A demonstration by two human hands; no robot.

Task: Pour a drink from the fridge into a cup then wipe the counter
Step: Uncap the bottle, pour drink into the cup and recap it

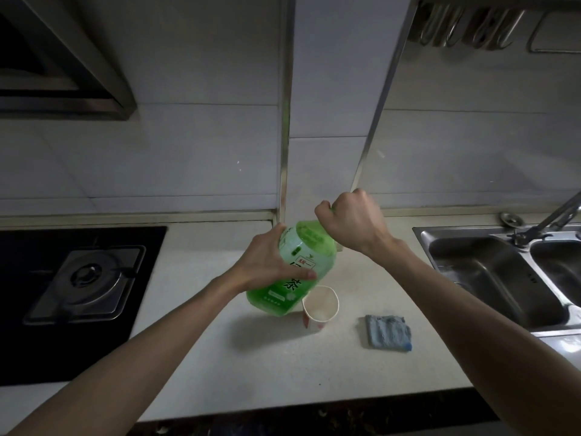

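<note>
Well, the big white counter [195, 357] has a black stove [85, 278] on its left and a shiny sink [490, 278] on its right. Over the middle, a green tea bottle [301, 262] is tilted in the air. The left hand [267, 262] holds its side. The right hand [352, 221] is closed tight round its top. Just below stands a paper cup [320, 306], with a small blue cloth [388, 333] lying near.

On my left I see a flat black glass stove top [19, 309] with one round metal burner [86, 276]. On my right is a shiny steel sink [490, 272] with a grey metal tap [562, 211]. White wall tiles [188, 146] are behind.
</note>
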